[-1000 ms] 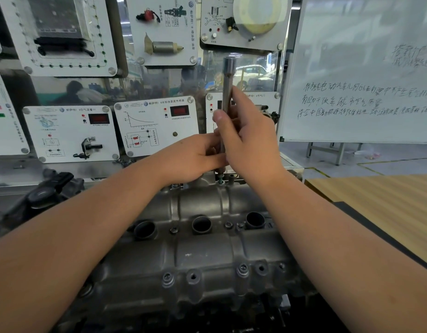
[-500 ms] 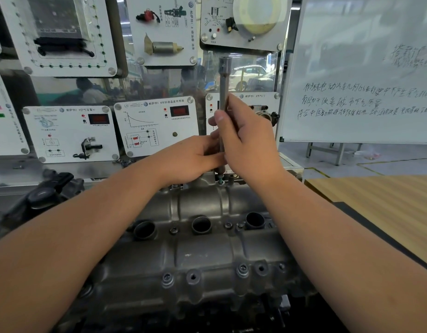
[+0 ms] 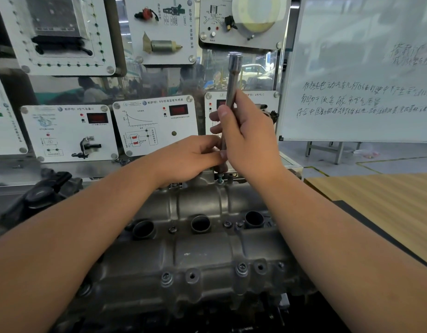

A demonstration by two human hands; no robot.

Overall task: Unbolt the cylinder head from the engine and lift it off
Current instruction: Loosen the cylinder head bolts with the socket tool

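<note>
The grey cast cylinder head (image 3: 198, 255) fills the lower middle, with three round plug wells across its top and bolts along its near edge. A long steel socket extension (image 3: 232, 80) stands nearly upright over a bolt (image 3: 220, 179) at the head's far edge. My right hand (image 3: 248, 138) grips the extension's shaft, thumb up along it. My left hand (image 3: 191, 157) pinches the lower end of the extension just above the bolt. The tool's tip is hidden behind my fingers.
White training panels (image 3: 157, 126) with gauges and sensors stand close behind the engine. A whiteboard (image 3: 361, 73) with handwriting is at the right. A wooden table (image 3: 385, 203) with a black edge lies to the right of the engine. Black engine parts (image 3: 44, 193) sit at the left.
The extension's top has tilted slightly, and my right hand has shifted its grip a little along the shaft. My left hand stays at the lower end.
</note>
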